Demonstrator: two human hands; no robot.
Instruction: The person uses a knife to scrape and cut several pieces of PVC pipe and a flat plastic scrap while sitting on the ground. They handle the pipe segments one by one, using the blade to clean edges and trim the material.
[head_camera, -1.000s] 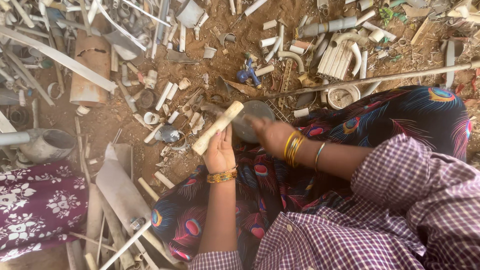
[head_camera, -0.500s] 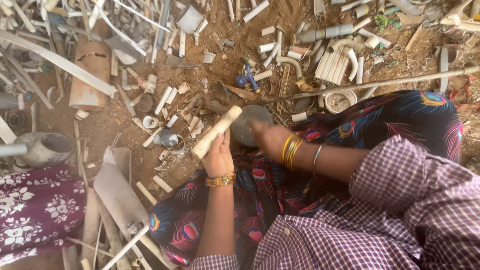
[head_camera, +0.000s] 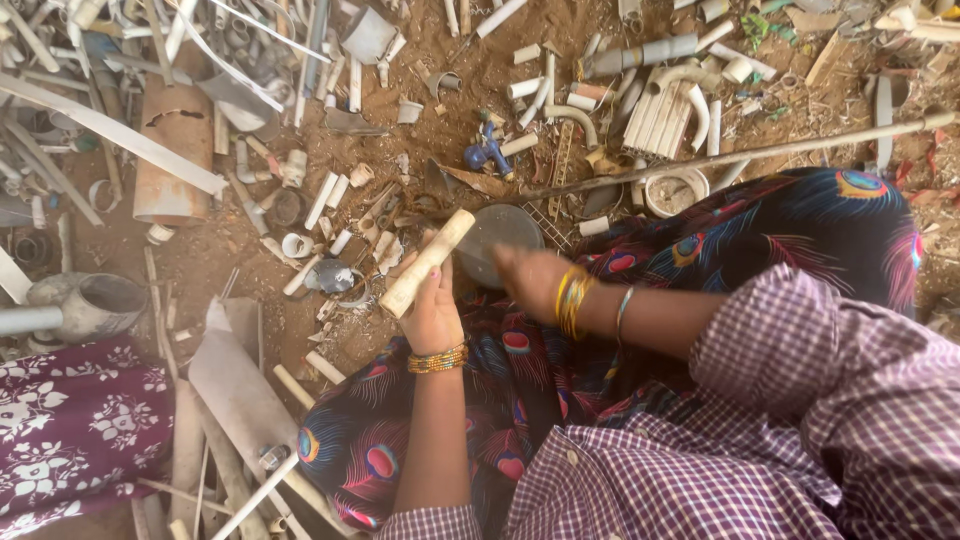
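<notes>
The person sits on the ground, and the left hand (head_camera: 432, 312) is closed around a short cream-coloured pipe piece (head_camera: 428, 262), holding it tilted so that the upper end points toward a round grey disc (head_camera: 500, 240) lying on the soil just in front of the knees. The right hand (head_camera: 528, 280) is beside this disc, blurred by movement; whether its fingers are open, or closed on something small, cannot be told.

As a judgement, the work looks to be in the middle — one piece is in the hand, while very many pipe offcuts (head_camera: 335, 195) lie scattered over the dirt and are not gathered or ordered. A blue valve fitting (head_camera: 487, 152) and a long thin rod (head_camera: 740, 155) lie further away, untouched.

Several things are hard to make out. The lower end of the pipe piece is covered by the palm. The near edge of the disc is hidden behind the right hand. At the left border a grey pipe socket (head_camera: 85, 305) and a floral purple cloth (head_camera: 70, 430) are cut off, so what they belong to is not clear.
</notes>
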